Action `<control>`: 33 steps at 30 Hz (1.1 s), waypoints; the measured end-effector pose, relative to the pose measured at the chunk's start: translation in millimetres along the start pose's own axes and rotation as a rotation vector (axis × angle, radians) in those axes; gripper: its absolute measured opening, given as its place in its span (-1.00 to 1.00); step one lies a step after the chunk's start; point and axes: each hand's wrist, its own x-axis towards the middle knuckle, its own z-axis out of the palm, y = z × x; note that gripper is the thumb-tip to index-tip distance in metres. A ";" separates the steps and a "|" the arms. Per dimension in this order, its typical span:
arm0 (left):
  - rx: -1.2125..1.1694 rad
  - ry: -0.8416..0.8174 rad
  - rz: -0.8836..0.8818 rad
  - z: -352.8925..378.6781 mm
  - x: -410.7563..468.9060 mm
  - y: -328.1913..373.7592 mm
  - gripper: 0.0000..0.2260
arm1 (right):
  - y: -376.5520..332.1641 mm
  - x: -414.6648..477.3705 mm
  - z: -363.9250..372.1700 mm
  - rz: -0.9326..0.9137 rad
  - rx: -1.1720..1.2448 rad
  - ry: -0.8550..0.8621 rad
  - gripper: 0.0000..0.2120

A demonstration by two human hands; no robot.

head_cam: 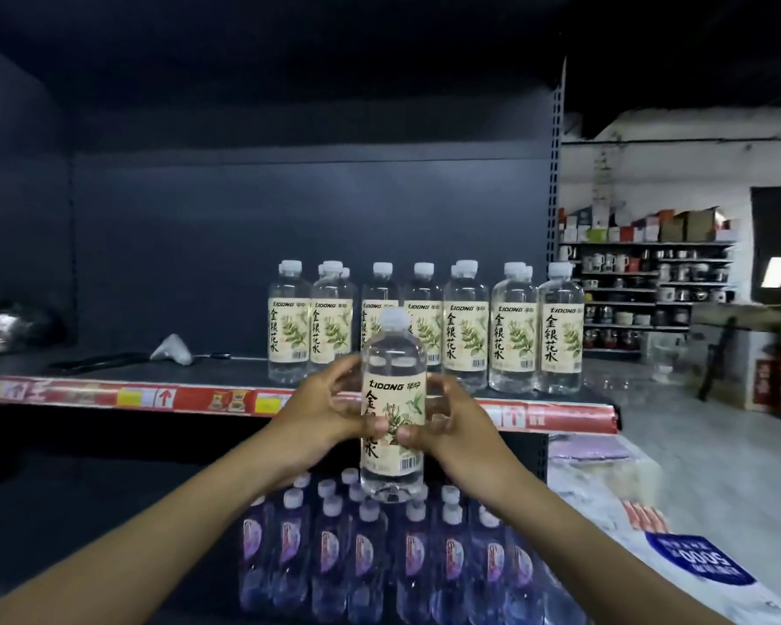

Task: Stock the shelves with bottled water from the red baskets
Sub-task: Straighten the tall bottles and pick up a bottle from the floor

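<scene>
A clear water bottle (393, 381) with a white cap and a cream label stands upright in the air in front of the shelf edge. My left hand (325, 410) grips its left side and my right hand (447, 421) grips its right side, thumbs on the label. Behind it, several bottles of the same kind (465, 327) stand in rows on the dark shelf (109, 367), from the middle to the right end. No red basket is in view.
Several purple-labelled bottles (379, 557) stand on the lower shelf below my hands. A crumpled plastic piece (172, 349) and dark items lie on the shelf's left part. Wrapped packs (650, 525) lie at the right. Stocked shelves (641, 281) stand far right.
</scene>
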 end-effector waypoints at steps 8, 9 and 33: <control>0.057 0.064 0.104 -16.3 73.1 15.4 -0.36 | -9.0 78.8 3.8 -0.090 -0.065 0.108 -0.47; 0.048 0.070 0.103 -17.3 79.8 14.2 -0.37 | -7.6 86.4 5.3 -0.095 -0.068 0.121 -0.48; 0.419 0.375 0.117 3.3 119.3 -75.4 -0.51 | 55.4 133.7 21.2 -0.220 -0.453 0.344 -0.16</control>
